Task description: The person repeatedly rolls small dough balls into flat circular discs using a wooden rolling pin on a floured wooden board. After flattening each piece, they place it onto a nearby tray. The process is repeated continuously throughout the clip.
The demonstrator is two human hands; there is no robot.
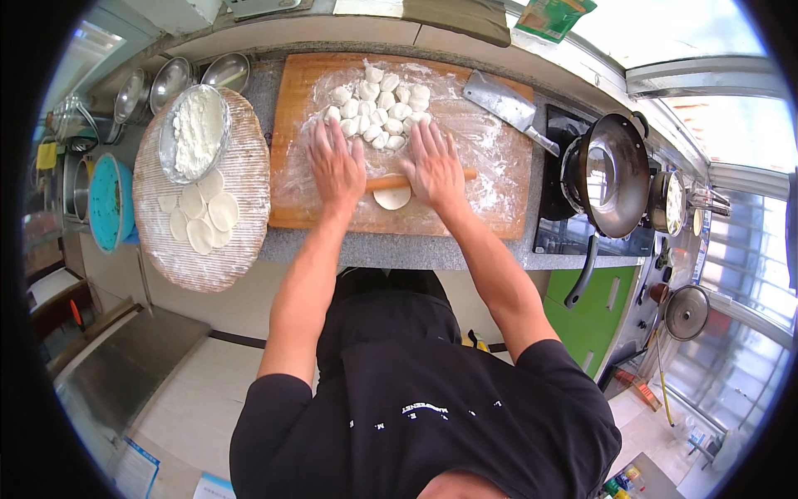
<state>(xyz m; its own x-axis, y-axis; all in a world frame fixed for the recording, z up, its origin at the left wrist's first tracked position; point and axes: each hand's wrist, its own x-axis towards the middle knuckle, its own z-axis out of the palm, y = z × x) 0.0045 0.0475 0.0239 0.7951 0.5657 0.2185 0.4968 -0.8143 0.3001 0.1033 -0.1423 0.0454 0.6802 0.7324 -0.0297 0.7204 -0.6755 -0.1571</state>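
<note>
A wooden rolling pin (pixel 385 183) lies across a round dough wrapper (pixel 392 198) on the floured wooden board (pixel 299 200). My left hand (pixel 337 166) presses flat over the pin's left end, its fingers stretched forward. Over the right part of the pin rests my right hand (pixel 436 165), palm down and fingers out; the pin's tip sticks out beyond it. Just past my fingertips sits a cluster of small dough pieces (pixel 385 101) dusted with flour. At the board's far right a cleaver (pixel 501 100) lies flat, its handle reaching over the edge.
To the left, a round floured tray (pixel 154 224) holds a bowl of flour (pixel 198 133) and several rolled wrappers (pixel 199 212). A turquoise basin (pixel 108 204) stands beyond it. On the right, a wok (pixel 615 175) sits on the black cooktop (pixel 549 237), its handle jutting toward me.
</note>
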